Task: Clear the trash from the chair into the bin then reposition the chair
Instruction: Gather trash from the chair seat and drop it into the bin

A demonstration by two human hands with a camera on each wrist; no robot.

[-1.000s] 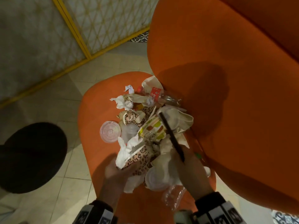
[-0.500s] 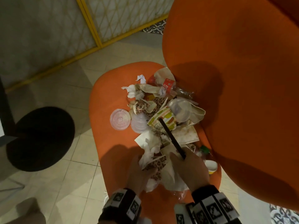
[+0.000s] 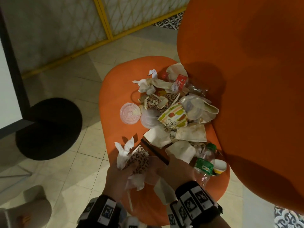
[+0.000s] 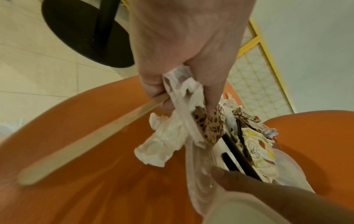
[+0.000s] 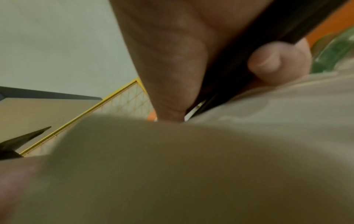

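Mixed trash lies on the orange chair seat (image 3: 113, 96): a fruit-print paper cup (image 3: 172, 117), a red-label bottle (image 3: 180, 83), a green-label bottle (image 3: 204, 165), clear lids, napkins and wrappers. At the seat's near edge my left hand (image 3: 130, 168) grips a white tissue (image 4: 162, 145), a leopard-print wrapper (image 4: 212, 125) and a flat wooden stick (image 4: 86, 136). Beside it my right hand (image 3: 176, 163) holds a black straw (image 5: 249, 50) together with pale paper (image 5: 191, 166) and clear plastic. No bin is in view.
The chair's tall orange back (image 3: 246, 79) rises on the right, close to the pile. A black round table base (image 3: 49, 129) with its post stands on the tiled floor to the left. A yellow-framed lattice panel (image 3: 105, 18) runs along the far side. My slippered foot (image 3: 28, 211) is bottom left.
Both hands have drawn back from the pile to the seat's near edge with their handfuls. The black straw has come down from slanting over the cup to lying low by my right hand.
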